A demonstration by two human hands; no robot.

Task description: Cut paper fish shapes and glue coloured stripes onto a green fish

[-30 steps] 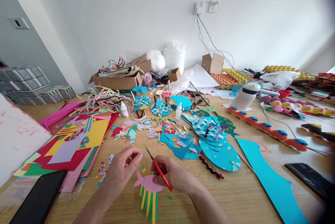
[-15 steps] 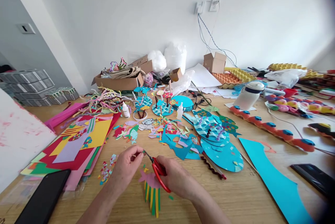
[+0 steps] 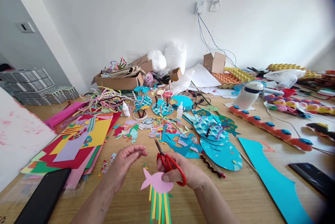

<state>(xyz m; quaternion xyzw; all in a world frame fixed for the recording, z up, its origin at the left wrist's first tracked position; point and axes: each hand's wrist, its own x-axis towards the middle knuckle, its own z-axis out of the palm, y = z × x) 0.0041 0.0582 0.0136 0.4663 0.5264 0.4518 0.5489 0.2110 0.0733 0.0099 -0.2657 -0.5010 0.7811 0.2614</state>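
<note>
My right hand (image 3: 181, 171) is closed around red-handled scissors (image 3: 167, 161), their dark blades pointing away to the upper left. Under its thumb is a pink paper fish (image 3: 156, 182), tail to the left. Yellow and green paper strips (image 3: 159, 204) extend from the fish toward me; I cannot tell whether they are glued on. To the left, my left hand (image 3: 128, 161) hovers with loosely bent fingers and nothing visible in it. Tiny paper bits (image 3: 104, 168) lie beside the left wrist, partly hidden by it.
Coloured paper sheets (image 3: 70, 147) and a black phone (image 3: 43, 196) lie at left. Ahead are paper scraps (image 3: 180, 142), glue bottles (image 3: 126, 109) and cut-out fish (image 3: 133, 133). Blue discs (image 3: 225, 157), a blue sheet (image 3: 272, 175) and another phone (image 3: 311, 178) occupy the right.
My left fingers have loosened from their pinch at the scissor tips. The scissors have swung more upright, and my right thumb now holds the fish, which has shifted right with its strips.
</note>
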